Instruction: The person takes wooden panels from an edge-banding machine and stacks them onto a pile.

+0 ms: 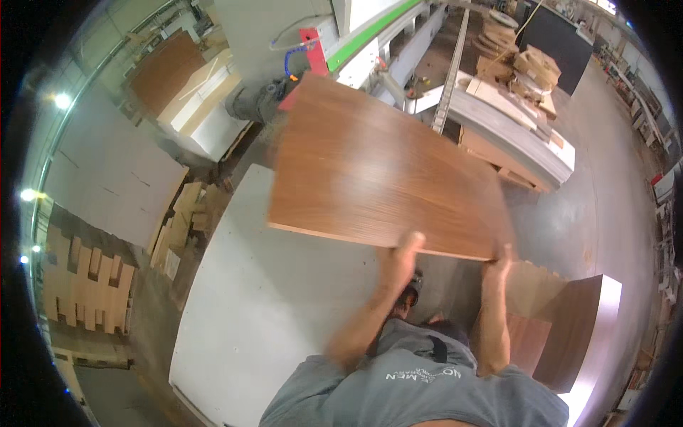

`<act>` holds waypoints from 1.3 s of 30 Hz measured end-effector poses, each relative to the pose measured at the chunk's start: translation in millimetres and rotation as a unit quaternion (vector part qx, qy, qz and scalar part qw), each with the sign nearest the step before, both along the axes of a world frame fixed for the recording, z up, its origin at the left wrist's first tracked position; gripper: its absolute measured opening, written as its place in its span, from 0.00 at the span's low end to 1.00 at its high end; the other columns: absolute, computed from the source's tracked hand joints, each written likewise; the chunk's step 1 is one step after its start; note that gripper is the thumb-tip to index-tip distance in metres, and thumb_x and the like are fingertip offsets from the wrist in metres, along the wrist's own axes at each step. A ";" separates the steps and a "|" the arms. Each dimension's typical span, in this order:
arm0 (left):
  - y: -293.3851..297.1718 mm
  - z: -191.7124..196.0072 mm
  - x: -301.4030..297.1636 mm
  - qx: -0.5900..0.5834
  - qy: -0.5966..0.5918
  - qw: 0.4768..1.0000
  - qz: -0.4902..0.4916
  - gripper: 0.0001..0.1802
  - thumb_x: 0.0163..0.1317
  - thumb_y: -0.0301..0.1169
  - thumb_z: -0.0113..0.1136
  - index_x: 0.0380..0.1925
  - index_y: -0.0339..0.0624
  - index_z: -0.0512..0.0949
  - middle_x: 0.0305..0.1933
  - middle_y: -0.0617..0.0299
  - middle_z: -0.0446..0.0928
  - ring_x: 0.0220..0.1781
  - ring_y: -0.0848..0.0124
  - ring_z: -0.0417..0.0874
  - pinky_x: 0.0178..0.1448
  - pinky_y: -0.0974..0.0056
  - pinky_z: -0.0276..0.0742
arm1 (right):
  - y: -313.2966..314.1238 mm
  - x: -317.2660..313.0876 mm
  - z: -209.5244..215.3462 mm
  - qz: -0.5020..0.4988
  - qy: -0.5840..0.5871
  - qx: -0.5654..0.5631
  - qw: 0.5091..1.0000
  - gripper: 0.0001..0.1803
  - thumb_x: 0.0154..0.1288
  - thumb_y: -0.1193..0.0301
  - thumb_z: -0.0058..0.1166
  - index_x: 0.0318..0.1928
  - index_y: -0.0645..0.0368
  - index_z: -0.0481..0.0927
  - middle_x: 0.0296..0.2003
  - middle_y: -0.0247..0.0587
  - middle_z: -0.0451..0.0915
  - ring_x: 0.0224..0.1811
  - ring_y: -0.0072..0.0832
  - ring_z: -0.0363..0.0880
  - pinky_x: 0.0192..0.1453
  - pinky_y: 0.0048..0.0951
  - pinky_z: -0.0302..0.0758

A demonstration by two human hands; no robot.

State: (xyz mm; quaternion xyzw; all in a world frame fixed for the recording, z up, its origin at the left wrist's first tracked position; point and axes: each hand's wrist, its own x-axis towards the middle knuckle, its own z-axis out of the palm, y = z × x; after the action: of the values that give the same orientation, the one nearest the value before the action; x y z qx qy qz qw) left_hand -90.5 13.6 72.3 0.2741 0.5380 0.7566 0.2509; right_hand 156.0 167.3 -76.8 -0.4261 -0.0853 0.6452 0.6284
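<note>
**Both hands on the brown panel, held clear above the white table**

Left hand (400,257) and right hand (498,262) are each clamped on the near long edge of a large wood-grain panel (384,167), fingers curled over the top face. We see the board lifted and tilted, its far end up toward the machine with the green strip (370,32). Both arms are blurred, so we cannot read the finger positions more finely.

As far as we can judge, the panel is picked up and in the air, resting on nothing. Setting it down is what remains.

Below and to the left lies a big white table (263,299), its top bare where we can see it. At lower right stand more brown panels (580,327), upright or leaning. Around us is a workshop with a grey concrete floor (605,185), pale board offcuts (89,288) stacked at far left, and wooden pieces piled at the back (530,71).
</note>
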 end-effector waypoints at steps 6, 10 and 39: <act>-17.6 35.2 125.6 -0.003 0.168 0.968 -0.186 0.02 0.63 0.22 0.53 0.34 0.33 0.73 0.25 0.62 0.73 0.28 0.70 0.74 0.32 0.63 0.71 | -61.3 4.8 -78.1 0.201 -0.024 -0.032 0.979 0.20 0.72 0.68 0.42 0.58 0.66 0.71 0.56 0.50 0.74 0.59 0.41 0.73 0.63 0.46 0.72; -24.5 9.9 168.7 0.011 0.120 0.964 -0.237 0.08 0.62 0.20 0.51 0.41 0.31 0.68 0.31 0.59 0.72 0.27 0.69 0.73 0.32 0.64 0.72 | -105.2 22.3 -67.8 0.135 0.101 -0.083 0.982 0.19 0.74 0.69 0.38 0.58 0.67 0.71 0.58 0.52 0.72 0.61 0.44 0.71 0.65 0.48 0.70; -25.2 38.6 248.3 -0.114 -0.138 0.884 -0.433 0.34 0.52 0.17 0.58 0.62 0.26 0.64 0.62 0.49 0.68 0.63 0.59 0.71 0.70 0.55 0.64 | -321.1 231.5 16.2 -0.465 0.197 0.004 0.863 0.15 0.69 0.75 0.52 0.55 0.58 0.72 0.51 0.37 0.77 0.58 0.35 0.74 0.67 0.47 0.69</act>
State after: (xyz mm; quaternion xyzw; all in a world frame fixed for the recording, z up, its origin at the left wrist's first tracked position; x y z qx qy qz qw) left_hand 157.8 -11.6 110.9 0.3423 0.4081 0.5366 0.6545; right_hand 387.5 -153.8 -60.6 -0.2776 0.2457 0.3477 0.8612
